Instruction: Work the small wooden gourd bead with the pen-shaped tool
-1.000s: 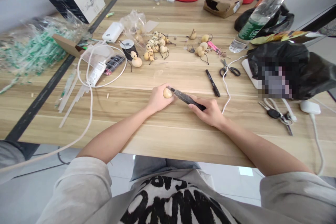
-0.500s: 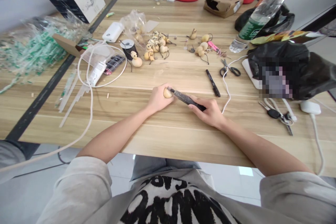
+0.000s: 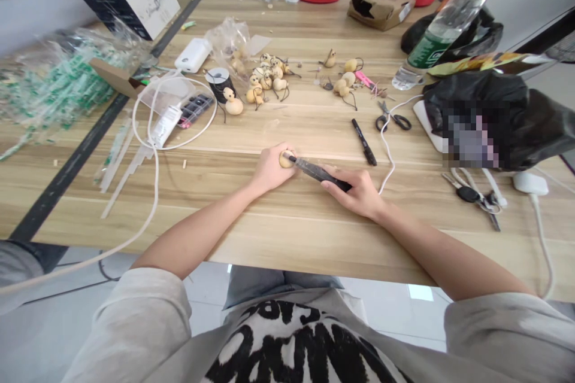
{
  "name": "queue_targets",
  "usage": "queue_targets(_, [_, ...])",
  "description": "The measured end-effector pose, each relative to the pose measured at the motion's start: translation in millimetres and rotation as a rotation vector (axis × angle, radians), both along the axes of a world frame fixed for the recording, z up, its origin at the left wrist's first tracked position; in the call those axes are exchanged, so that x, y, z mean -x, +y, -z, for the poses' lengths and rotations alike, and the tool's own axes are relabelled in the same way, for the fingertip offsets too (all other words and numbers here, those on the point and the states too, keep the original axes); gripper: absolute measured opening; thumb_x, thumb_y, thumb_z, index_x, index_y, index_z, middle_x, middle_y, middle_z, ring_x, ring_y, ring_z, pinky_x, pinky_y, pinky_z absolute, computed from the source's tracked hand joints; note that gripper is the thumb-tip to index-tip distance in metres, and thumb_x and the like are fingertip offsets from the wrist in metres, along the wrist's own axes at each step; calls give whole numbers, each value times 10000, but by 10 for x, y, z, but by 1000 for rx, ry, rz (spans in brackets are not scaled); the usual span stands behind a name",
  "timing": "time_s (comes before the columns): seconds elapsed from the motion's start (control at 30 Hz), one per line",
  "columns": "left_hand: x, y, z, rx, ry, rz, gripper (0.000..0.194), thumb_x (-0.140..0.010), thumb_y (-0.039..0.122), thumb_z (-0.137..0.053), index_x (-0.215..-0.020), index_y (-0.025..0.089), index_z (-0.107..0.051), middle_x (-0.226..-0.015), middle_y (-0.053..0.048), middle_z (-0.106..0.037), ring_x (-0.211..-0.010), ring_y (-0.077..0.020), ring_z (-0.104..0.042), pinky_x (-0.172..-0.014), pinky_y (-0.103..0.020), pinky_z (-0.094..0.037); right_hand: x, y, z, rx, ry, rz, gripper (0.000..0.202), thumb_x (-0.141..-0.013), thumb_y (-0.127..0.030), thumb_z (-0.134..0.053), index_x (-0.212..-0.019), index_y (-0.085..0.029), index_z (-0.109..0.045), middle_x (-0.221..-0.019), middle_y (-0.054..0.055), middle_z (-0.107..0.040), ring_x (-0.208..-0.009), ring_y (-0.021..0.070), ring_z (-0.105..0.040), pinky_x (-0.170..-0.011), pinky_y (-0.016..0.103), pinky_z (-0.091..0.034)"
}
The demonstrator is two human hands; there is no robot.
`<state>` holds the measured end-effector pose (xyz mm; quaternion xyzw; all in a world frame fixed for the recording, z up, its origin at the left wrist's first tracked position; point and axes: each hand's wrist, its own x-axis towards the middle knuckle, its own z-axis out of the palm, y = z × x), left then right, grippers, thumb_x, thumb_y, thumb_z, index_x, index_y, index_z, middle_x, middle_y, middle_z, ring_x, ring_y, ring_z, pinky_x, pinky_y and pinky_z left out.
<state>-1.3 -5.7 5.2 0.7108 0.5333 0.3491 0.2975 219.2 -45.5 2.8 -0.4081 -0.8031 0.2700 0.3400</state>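
My left hand [image 3: 275, 166] is closed around a small pale gourd [image 3: 284, 159], whose rounded end shows between thumb and fingers. The rest of it is hidden in the palm. My right hand [image 3: 357, 190] grips a dark handheld tool [image 3: 317, 171] with a slim body and narrow tip. That tip meets the gourd's exposed face. A white cord [image 3: 390, 158] runs down to the right hand and disappears behind it. Beyond the hands sit several small gourds with drawn faces and dark strings [image 3: 268, 78], and a gourd figure [image 3: 233, 103] stands apart from them.
A black marker [image 3: 363, 142] and scissors [image 3: 393, 119] lie to the right, near a water bottle [image 3: 426, 48], black bag [image 3: 516, 108] and keys [image 3: 471, 194]. Leftward are translucent sticks [image 3: 128, 176], a thread spool [image 3: 219, 81], a looped white cable [image 3: 155, 191] and green-and-clear packets [image 3: 58, 84].
The tool's tip has shifted slightly left and down over the gourd's face. The gourd looks turned a little, showing more of its front. Both hands keep their holds.
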Motion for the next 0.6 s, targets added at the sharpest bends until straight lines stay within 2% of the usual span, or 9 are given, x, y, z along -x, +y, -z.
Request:
queue_targets(0.13, [-1, 5, 7, 0, 19, -37, 184, -637, 299, -661, -741, 154, -616, -670, 17, -629, -635, -115, -550, -625, -221, -409, -4, 5, 2, 11, -13, 29, 385, -888, -342, -540, -1193, -143, -666, -1028, 89, -738, -842, 242, -708, -753, 312, -556])
queue_targets(0.27, [-3, 2, 4, 11, 9, -11, 161, -628, 263, -647, -746, 157, -617, -705, 13, -646, -654, -117, -558, -647, -224, -418, -5, 6, 0, 0, 10, -14, 354, -887, -339, -546, -1163, -166, -684, -1094, 83, -719, -916, 242, -697, -803, 307, -547])
queue_targets(0.4, [-5, 0, 6, 4, 16, -36, 175, -633, 286, -653, -743, 156, -613, -689, 10, -635, -650, -119, -553, -645, -225, -418, -4, 9, -2, 12, -6, 24, 382, -886, -332, -542, -1202, -153, -661, -974, 74, -746, -823, 225, -703, -752, 302, -550])
queue_targets(0.6, [-3, 4, 8, 2, 18, -33, 179, -634, 289, -652, -749, 157, -616, -699, 6, -642, -655, -122, -556, -652, -230, -423, -10, 7, -1, 23, -16, 26, 390, -889, -350, -534, -1205, -158, -660, -976, 67, -746, -828, 226, -699, -757, 306, -549])
